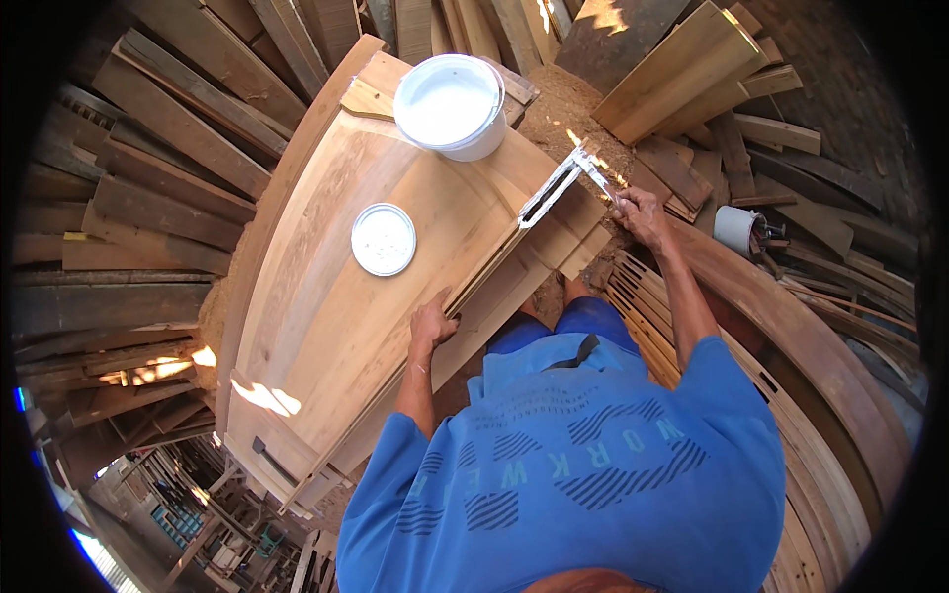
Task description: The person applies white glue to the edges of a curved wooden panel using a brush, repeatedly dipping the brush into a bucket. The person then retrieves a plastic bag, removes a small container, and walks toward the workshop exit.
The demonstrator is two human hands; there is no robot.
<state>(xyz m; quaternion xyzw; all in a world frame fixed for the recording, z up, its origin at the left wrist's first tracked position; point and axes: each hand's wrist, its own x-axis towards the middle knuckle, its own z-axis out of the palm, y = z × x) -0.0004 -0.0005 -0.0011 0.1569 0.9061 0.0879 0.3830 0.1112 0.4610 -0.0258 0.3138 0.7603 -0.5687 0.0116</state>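
Note:
Off the right end of a pale wooden panel, my right hand is closed around the handle of what looks like a paint roller, its frame smeared white. The roller's long side slants down to the panel's near corner; whether it touches the wood I cannot tell. My left hand grips the panel's near edge, fingers bent over it. On the panel stands a white bucket with white contents. A round white lid spotted with white lies nearer my left hand.
Wooden boards lean and lie along the left and far sides. Another board stack stands at the far right, beside sawdust. A small white container sits to the right. Long slatted timber runs beside me. A dark flat tool lies on the panel's left end.

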